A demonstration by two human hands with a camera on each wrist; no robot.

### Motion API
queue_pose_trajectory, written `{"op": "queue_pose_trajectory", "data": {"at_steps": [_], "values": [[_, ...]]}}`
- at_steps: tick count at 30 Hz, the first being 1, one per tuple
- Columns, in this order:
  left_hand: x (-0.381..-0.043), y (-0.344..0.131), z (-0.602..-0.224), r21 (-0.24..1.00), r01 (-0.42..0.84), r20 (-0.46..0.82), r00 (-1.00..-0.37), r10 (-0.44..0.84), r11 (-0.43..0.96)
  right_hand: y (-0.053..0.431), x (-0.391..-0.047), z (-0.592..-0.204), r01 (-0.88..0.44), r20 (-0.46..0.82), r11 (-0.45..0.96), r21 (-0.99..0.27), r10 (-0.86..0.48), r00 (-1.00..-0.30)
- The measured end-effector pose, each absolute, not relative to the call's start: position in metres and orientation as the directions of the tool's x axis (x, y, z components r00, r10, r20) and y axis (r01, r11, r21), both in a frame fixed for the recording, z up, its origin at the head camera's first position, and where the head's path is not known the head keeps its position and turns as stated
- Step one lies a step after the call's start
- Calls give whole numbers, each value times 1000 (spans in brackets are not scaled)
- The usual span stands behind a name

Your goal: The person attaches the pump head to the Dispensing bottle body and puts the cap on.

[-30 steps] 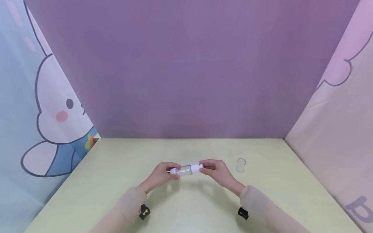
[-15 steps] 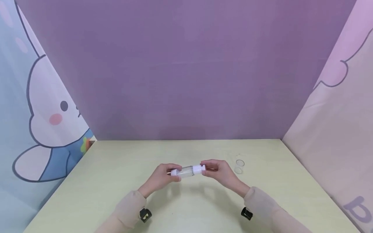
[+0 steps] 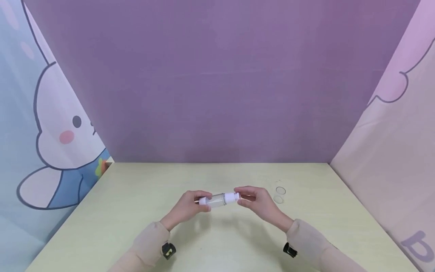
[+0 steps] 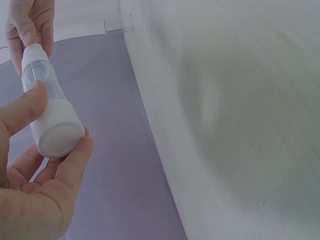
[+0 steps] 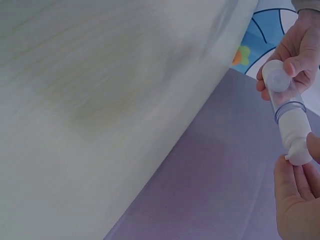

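Note:
A small pump bottle [image 3: 216,200] lies nearly level between my two hands above the table, with a see-through body, a white base and a white pump top. My left hand [image 3: 188,206] grips the white base end, thumb on the near side. At the other end, my right hand [image 3: 258,202] pinches the pump head [image 5: 299,151] between thumb and fingers. In the left wrist view the round bottom [image 4: 61,140] faces the camera. A pale disc [image 5: 278,80] shows through the clear wall near the base in the right wrist view.
A clear, open-ended plastic cylinder [image 3: 279,195] rests on the pale green table [image 3: 142,189], just beyond my right hand. A purple panel [image 3: 217,94] rises along the back edge, and printed cloths hang at the left [image 3: 64,113] and right [image 3: 401,158].
The head view has shifted slightly. My right hand and the pump end have edged a little to the right, while my left hand keeps its hold on the base.

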State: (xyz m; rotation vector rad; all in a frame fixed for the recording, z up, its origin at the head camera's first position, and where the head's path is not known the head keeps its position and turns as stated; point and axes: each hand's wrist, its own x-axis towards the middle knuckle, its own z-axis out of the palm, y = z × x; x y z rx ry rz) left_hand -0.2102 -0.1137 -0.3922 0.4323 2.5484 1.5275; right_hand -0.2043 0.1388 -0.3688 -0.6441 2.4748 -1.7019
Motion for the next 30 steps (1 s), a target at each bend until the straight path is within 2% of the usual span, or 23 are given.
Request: {"op": "queue_pose_trajectory", "data": {"at_steps": [30], "values": [[-213,-108,-396,859,223,58,-937,345,461,148,-207,-380,-272,141,341,-900,-362,-921]]}}
